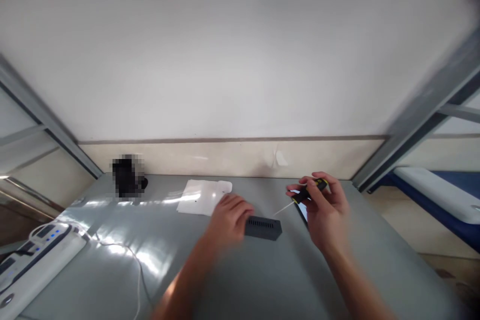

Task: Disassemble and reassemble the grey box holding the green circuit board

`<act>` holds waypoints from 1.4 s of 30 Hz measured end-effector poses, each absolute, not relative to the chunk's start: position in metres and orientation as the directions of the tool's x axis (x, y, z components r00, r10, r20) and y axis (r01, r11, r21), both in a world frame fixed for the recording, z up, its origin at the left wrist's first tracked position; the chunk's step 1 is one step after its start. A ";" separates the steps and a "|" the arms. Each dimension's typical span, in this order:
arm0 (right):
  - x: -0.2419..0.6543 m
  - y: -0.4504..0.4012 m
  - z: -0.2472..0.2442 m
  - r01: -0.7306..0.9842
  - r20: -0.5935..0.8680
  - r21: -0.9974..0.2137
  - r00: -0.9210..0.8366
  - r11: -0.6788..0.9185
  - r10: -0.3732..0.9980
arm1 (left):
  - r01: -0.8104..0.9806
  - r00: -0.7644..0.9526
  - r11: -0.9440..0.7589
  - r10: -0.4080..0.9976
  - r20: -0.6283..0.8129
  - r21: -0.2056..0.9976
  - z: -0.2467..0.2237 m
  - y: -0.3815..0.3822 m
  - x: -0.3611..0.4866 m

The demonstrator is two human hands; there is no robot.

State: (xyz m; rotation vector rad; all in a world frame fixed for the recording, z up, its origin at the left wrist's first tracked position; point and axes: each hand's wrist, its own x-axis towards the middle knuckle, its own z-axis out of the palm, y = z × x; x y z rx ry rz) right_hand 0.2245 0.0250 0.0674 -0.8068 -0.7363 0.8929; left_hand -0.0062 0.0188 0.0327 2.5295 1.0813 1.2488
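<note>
Near the middle of the grey table, my left hand (229, 217) is closed around the left end of a dark, oblong box (264, 229) with a row of slots along its top. Its far left part is hidden under my fingers. My right hand (328, 210) grips a screwdriver (309, 191) by its black and yellow handle. The thin metal shaft points down and left, with its tip by the right end of the box's top; whether it touches cannot be made out. Under my right hand lies a flat device with a bright screen (302, 211), partly covered.
A white sheet (198, 197) lies behind my left hand. On the left are a white power strip (45, 257) with blue lights and a white cable (131, 252). A pixelated black object (128, 177) stands at the back left. Metal posts (416, 105) flank the table before a wall.
</note>
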 end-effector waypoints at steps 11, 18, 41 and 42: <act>0.232 0.029 0.068 -0.436 0.174 -0.800 0.490 0.413 0.854 | 0.948 -0.095 0.084 0.995 0.019 0.308 0.033 0.048 -0.136; 0.232 0.029 0.069 -0.447 0.163 -0.805 0.464 0.389 0.870 | 0.921 -0.019 0.016 1.000 0.004 0.390 0.030 0.047 -0.145; 0.233 0.023 0.050 0.262 0.017 -0.958 -0.349 0.115 0.937 | 0.618 0.321 -0.401 0.914 0.248 0.676 0.011 0.019 -0.018; 0.230 0.024 0.048 0.308 0.042 -0.939 -0.333 0.151 0.942 | 0.647 0.343 -0.438 0.898 0.275 0.624 0.009 0.020 -0.019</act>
